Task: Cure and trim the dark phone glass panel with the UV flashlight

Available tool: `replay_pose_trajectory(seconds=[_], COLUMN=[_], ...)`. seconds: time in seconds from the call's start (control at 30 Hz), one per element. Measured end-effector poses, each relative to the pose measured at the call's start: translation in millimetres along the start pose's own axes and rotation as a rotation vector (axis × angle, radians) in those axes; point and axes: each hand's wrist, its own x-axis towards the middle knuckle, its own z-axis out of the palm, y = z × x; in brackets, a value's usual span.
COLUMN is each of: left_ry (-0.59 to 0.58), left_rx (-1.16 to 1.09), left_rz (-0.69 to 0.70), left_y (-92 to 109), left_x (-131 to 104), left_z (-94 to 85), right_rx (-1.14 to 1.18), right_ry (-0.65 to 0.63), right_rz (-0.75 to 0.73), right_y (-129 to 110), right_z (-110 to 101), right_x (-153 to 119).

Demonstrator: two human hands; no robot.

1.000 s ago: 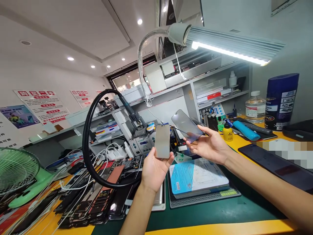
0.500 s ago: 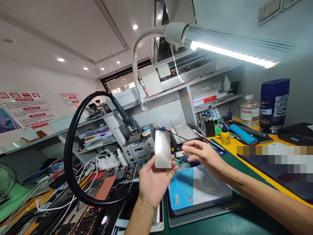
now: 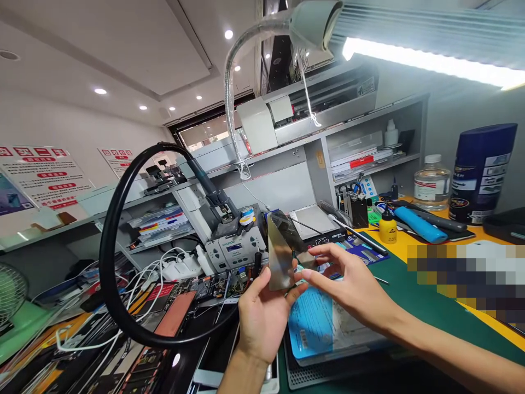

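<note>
I find the thin, glossy slab point(image 3: 279, 265) held up above the middle of the table point(image 3: 422, 298), tilted, its lower end in the left hand point(image 3: 264, 323). That hand has its palm turned up, thumb on one long edge and fingertips on the other, pinching it near the bottom. The right hand point(image 3: 363, 287) has its fingers curled and parted at the slab's lower right side; I can't tell whether they pinch it or only touch. Its face shows a pale part and a dark part, and I can't make out whether that is a reflection or a second sheet.

I'd expect it to be light but stiff, slick on the face and probably easy to crack or smudge. I would take it by the two long edges with light, even pressure, keep my fingertips off the broad face, and neither twist it nor squeeze a corner.

Just below the hands lies a blue and white packet point(image 3: 312, 331) on a dark ridged pad point(image 3: 314, 377). Behind the slab, toward the table's far edge, I see a grey control box point(image 3: 238, 249). Loose phone parts point(image 3: 174, 314) crowd the left side under a looped black hose point(image 3: 109, 262). Toward the far right corner stand a yellow bottle point(image 3: 388, 230) and a dark blue canister point(image 3: 479, 178).
</note>
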Motion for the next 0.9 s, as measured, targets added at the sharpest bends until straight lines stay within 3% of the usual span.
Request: replay_pose_trajectory(seconds=[0.23,0.53,0.73,0.9], left_ry=[-0.011,-0.005,-0.047,-0.026], left_rx=[0.040,0.366,0.410,0.374], left_rz=[0.062,0.202,0.189,0.147], left_y=[-5.1,-13.6,-18.4,-16.8], left_x=[-3.8,-4.3,-6.5,-6.4], left_z=[-0.6,4.2,4.0,6.0], right_rx=[0.000,0.268,0.371,0.360], right_ry=[-0.007,-0.144,-0.236,-0.231], right_rz=[0.008,0.088,0.118,0.106], right_y=[-3.4,-4.7,-6.7,-4.1], right_z=[0.0,1.5,4.5,5.2], right_x=[-0.1,0.2,1.7,1.3])
